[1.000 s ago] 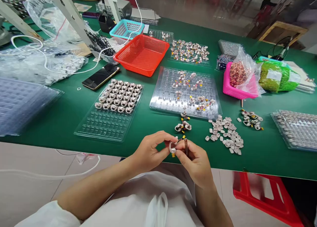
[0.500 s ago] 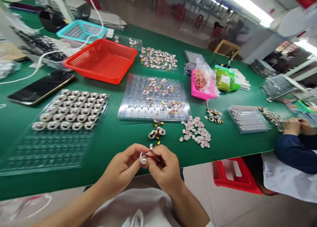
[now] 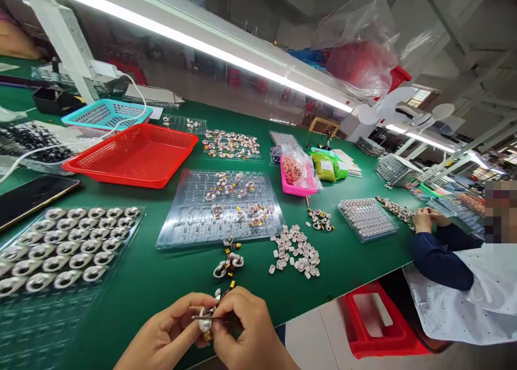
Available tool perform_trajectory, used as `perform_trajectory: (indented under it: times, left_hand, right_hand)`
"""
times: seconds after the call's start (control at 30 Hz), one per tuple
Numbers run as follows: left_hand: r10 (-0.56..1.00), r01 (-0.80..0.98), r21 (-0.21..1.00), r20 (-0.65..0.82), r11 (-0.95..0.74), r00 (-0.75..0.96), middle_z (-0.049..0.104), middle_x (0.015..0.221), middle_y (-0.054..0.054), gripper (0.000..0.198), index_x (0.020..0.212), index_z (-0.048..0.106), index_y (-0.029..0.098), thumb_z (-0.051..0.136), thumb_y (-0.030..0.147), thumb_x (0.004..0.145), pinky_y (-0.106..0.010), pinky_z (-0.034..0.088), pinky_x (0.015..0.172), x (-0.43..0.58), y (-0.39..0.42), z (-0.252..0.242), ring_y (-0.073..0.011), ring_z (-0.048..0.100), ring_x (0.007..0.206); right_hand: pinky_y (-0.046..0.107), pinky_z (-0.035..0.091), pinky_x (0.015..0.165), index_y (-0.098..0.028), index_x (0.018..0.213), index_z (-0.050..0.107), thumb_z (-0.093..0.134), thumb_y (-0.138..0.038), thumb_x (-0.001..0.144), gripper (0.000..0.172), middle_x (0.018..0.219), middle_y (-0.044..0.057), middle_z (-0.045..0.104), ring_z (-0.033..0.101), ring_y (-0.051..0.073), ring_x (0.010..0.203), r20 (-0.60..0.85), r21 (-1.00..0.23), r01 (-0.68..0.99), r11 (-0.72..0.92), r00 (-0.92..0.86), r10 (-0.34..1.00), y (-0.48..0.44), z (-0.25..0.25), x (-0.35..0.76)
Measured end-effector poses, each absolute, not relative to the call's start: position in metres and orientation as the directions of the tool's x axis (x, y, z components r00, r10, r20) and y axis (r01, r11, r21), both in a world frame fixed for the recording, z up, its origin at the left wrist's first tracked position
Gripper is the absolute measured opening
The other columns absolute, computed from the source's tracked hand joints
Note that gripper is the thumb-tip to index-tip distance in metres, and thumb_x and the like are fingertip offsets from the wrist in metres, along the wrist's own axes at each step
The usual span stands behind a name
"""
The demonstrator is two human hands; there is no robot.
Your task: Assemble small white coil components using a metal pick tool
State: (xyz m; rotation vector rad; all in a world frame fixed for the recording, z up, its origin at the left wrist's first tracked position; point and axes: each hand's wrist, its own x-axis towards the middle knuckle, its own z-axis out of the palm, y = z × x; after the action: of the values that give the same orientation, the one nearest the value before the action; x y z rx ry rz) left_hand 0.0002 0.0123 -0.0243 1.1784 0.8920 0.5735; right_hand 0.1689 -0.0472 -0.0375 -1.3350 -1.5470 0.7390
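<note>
At the bottom edge, over the near side of the green table (image 3: 161,284), both my hands are closed round one small part. My left hand (image 3: 169,335) pinches a small white ring-shaped core with a yellow tab (image 3: 205,325). My right hand (image 3: 246,332) pinches a thin dark tool (image 3: 204,317) laid across that core. Just beyond my fingers lie a few loose wound cores (image 3: 228,262), and a heap of small white pieces (image 3: 294,251) lies to their right.
A clear tray holding rows of finished cores (image 3: 64,246) is at left, a clear grid tray (image 3: 189,219) ahead. A red basket (image 3: 133,154), a teal basket (image 3: 107,114), a pink bin (image 3: 299,184) and a phone (image 3: 32,195) stand farther off. A co-worker's hands (image 3: 428,219) work at right.
The view has tilted up and swung right, so my hands now sit at the bottom edge. They still hold the same core and tool. The co-worker at right has come further into view.
</note>
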Motion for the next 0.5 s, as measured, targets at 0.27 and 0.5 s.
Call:
perform_trajectory:
  times: [0.27,0.5]
  left_hand:
    - [0.683,-0.098,0.804,-0.427,0.587,0.593,0.073,0.069,-0.002,0.041,0.089,0.070,0.014,0.088,0.044,0.067,-0.025,0.055,0.059,0.005,0.009,-0.015,-0.0124,0.063,0.054]
    - [0.658,-0.126,0.752,-0.466,0.646,0.592,0.069,0.059,0.002,0.024,0.086,0.070,0.014,0.077,0.022,0.065,-0.022,0.054,0.049,0.002,0.008,-0.023,-0.0106,0.060,0.049]
  right_hand:
    - [0.024,0.048,0.063,-0.022,0.092,0.066,0.061,-0.022,0.095,0.006,0.083,0.002,0.066,0.061,0.014,0.069,0.103,-0.980,0.175,0.098,0.022,0.994,-0.057,-0.036,0.173]
    - [0.024,0.054,0.069,-0.026,0.107,0.066,0.057,-0.006,0.092,0.027,0.091,0.002,0.069,0.067,0.014,0.078,0.320,-0.868,0.339,0.363,-0.177,0.931,-0.050,-0.021,0.179]
